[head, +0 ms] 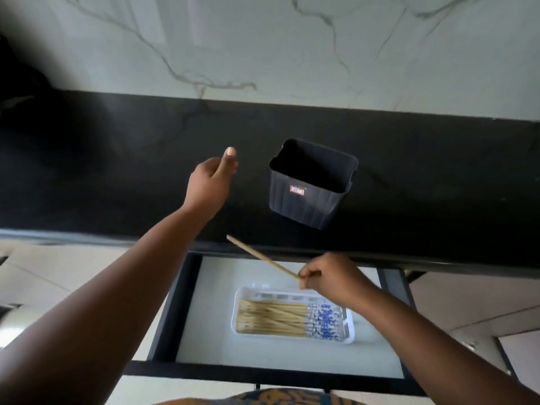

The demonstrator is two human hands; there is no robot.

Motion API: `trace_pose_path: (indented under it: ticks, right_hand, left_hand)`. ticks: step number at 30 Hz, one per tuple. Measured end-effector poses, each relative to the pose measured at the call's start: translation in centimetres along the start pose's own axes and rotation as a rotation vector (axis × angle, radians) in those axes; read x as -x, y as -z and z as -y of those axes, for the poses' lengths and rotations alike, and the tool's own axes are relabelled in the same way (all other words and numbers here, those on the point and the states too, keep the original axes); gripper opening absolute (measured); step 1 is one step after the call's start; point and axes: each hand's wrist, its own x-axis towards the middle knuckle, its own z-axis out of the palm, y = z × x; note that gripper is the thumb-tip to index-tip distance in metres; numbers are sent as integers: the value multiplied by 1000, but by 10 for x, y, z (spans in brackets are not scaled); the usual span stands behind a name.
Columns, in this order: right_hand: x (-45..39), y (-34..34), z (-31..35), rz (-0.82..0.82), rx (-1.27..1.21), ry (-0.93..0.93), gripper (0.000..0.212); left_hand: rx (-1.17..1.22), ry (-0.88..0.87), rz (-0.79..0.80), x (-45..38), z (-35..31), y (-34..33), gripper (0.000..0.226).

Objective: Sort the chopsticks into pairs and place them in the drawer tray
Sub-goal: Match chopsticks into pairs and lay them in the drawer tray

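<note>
My right hand [333, 277] grips a bamboo chopstick [261, 256] above the open drawer, its free end pointing up and left toward the counter edge. A white tray [349, 327] lies in the drawer [187, 302]. Several bamboo chopsticks [271, 318] with blue-and-white patterned ends lie side by side in it. My left hand [211, 184] hovers over the black counter, left of a dark plastic holder [309, 197]. Its fingers are curled with the thumb up, and I see nothing in it. The holder looks empty from here.
The black countertop [117, 171] runs across the view below a white marble wall [292, 48]. The drawer's black frame surrounds a pale bottom. Light floor tiles show on both sides of the drawer.
</note>
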Motion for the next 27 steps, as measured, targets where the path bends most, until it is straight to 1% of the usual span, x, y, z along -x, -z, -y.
trace_pose_path:
  ticks: [2,3,5,6,7,8,9,10,12,15,18,19,22,23,25,27]
  right_hand:
    - [0,-26,-22,104,98,-31,8]
    - [0,-38,-33,143,152,-57,11]
    - [0,-60,-54,171,246,-101,16]
    - [-1,-69,-63,169,256,-120,20]
    - [-2,-77,-72,171,235,-126,26]
    - [-3,-82,-78,185,218,-129,26]
    - [-4,-86,-82,200,231,-134,19]
    - [-6,-88,-83,209,257,-146,15]
    - [-10,-93,-85,219,278,-143,15]
    - [-15,-98,-82,252,387,-116,15]
    - [-18,-103,-85,250,400,-85,24]
    - [-18,-104,-87,238,424,-84,23]
    - [-17,-104,-89,201,464,-60,7]
    - [-17,-104,-89,191,465,-56,8]
    - [-17,-103,-89,182,465,-49,16]
    - [-16,-103,-90,167,470,-37,17]
  left_hand:
    - [-234,-72,-1,7,26,-2,64]
    - [-328,-122,16,10,38,-4,60]
    - [-542,-202,82,18,62,-11,45]
    - [-678,-215,132,22,74,-15,47]
    - [-805,-224,178,27,83,-18,57]
    - [-891,-236,204,31,90,-20,67]
    - [-933,-245,211,32,93,-21,75]
    - [-953,-247,217,32,94,-22,80]
    - [-967,-241,233,29,95,-21,84]
    - [-986,-245,241,29,94,-21,83]
    - [-999,-246,230,30,94,-21,83]
    - [-999,-244,229,29,94,-21,83]
    - [-1004,-244,233,28,95,-21,82]
    - [-1006,-246,235,28,95,-21,82]
    - [-1006,-249,239,28,96,-22,82]
    - [-1005,-251,245,27,96,-22,83]
